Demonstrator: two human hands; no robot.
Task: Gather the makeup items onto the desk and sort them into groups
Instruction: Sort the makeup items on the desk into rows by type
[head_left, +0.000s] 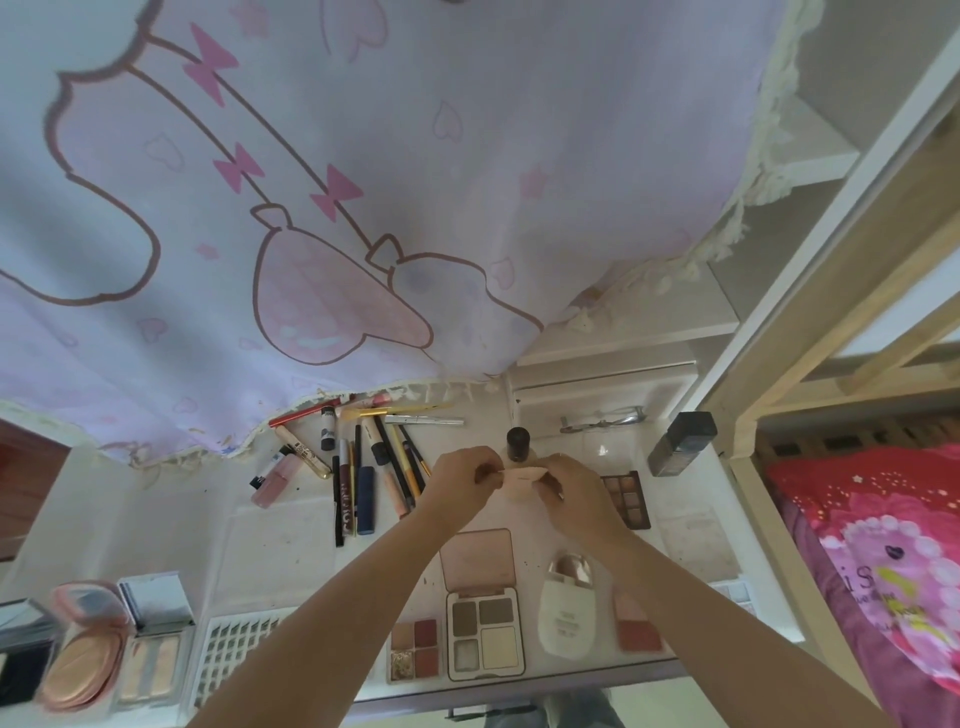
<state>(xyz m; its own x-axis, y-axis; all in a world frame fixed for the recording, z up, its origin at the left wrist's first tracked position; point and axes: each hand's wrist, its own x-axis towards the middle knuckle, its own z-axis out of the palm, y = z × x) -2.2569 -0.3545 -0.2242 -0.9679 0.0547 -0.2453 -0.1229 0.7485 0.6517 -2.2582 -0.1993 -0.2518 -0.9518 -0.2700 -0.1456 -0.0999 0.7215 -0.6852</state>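
most of the sorting looks done. taking the four-pan palette (485, 633) as landmark: pencils and tubes (363, 467) lie fanned beyond it to the left, compacts (88, 644) sit far left along the table (280, 540) edge, other palettes just beside it. both hands, left hand (460, 480) and right hand (574, 491), pinch a small peach puff (522, 480) above the table, beyond the palette; it is not yet placed.

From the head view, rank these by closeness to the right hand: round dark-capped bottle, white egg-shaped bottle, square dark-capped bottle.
1. Round dark-capped bottle, just beyond the right hand.
2. White egg-shaped bottle, nearer the desk's front edge.
3. Square dark-capped bottle, far right.
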